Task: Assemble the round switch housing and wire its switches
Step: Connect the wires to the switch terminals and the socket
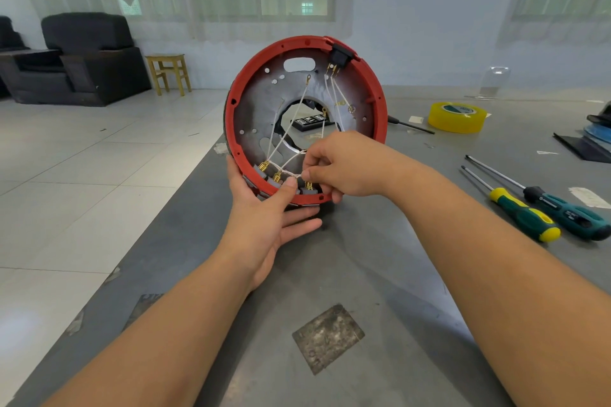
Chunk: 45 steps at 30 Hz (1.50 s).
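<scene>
The round switch housing [370, 76], a red ring around a grey metal plate, stands on edge above the table, its open side facing me. My left hand [264, 218] cradles its lower rim, thumb pressed against the red ring. My right hand [344, 165] pinches a white wire [291, 158] at the bottom of the ring. Brass terminals [277, 176] sit on grey switches along the lower rim. White wires run up to a black rocker switch [340, 54] at the top right.
Two green-handled screwdrivers [522, 211] lie on the grey table [363, 291] at the right. A yellow tape roll [458, 116] and a thin black tool [411, 125] lie behind the housing. Black and blue items [591, 142] sit at the far right edge.
</scene>
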Tool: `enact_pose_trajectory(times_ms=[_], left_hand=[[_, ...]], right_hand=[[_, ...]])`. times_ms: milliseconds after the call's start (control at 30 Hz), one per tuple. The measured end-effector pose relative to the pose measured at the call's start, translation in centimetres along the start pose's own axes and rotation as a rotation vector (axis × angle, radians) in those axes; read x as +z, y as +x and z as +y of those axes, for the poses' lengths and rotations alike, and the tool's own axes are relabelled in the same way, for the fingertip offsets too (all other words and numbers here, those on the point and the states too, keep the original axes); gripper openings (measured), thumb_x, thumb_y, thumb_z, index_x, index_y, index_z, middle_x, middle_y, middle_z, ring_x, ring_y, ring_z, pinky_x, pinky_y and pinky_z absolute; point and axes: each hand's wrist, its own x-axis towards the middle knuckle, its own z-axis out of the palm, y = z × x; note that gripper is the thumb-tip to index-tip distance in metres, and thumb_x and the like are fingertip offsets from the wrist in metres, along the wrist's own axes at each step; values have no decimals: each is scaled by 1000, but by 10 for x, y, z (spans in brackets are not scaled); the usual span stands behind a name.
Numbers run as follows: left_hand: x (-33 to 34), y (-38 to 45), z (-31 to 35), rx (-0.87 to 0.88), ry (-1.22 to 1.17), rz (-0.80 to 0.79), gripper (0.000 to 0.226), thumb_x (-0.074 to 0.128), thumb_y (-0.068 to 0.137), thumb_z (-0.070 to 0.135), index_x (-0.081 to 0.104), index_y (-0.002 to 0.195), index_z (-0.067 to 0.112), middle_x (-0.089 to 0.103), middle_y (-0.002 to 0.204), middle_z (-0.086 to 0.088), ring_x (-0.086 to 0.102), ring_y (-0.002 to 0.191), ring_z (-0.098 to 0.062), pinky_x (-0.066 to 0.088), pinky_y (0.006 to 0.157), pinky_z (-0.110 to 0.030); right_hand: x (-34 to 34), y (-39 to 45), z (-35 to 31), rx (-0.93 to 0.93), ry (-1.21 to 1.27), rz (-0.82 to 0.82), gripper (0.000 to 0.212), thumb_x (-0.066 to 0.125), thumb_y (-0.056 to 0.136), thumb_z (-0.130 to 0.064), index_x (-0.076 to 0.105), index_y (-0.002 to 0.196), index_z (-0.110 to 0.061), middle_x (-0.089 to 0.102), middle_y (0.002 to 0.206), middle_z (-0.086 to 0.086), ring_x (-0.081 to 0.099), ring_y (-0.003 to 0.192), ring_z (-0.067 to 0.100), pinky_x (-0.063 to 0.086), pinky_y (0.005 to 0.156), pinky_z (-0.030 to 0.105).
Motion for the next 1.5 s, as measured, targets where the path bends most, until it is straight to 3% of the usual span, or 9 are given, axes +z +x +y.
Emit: enact_pose_trajectory(times_ms=[367,600,1000,1333,1500], left_hand=[[0,-2,-1,26,-2,33,80,57,107,1,24,155,56,61,140,-18,78,91,-45,66,77,-50],[1,-2,-1,28,21,34,82,56,106,1,21,157,54,61,141,-17,78,90,-43,66,78,-50],[1,-3,-3,45,7,47,81,57,106,0,23,157,53,61,141,-16,78,91,-44,66,76,-49],[0,-2,-4,68,-61,74,79,59,103,-5,30,157,46,59,143,-21,77,91,-47,66,74,-52],[0,-2,-5,72,-77,69,80,59,103,-6,31,156,47,61,140,-21,77,91,-46,66,73,-51]], right_hand=[[-5,1,-1,-27,-94,7,6,60,101,-22,66,98,-22,72,74,-3,69,54,5,51,63,25],[-5,0,-3,-25,-136,4,11,54,104,-25,63,98,-25,68,77,-6,70,56,8,60,79,42],[-6,-2,-7,-6,-166,-15,10,56,104,-25,65,99,-22,67,76,-8,70,57,7,60,78,39],[-4,0,-11,19,-161,-37,17,60,102,-26,62,85,-30,72,70,-4,72,60,9,59,77,34],[-3,-2,-14,16,-208,-31,12,58,102,-27,67,93,-26,65,70,-11,72,61,10,60,77,38]])
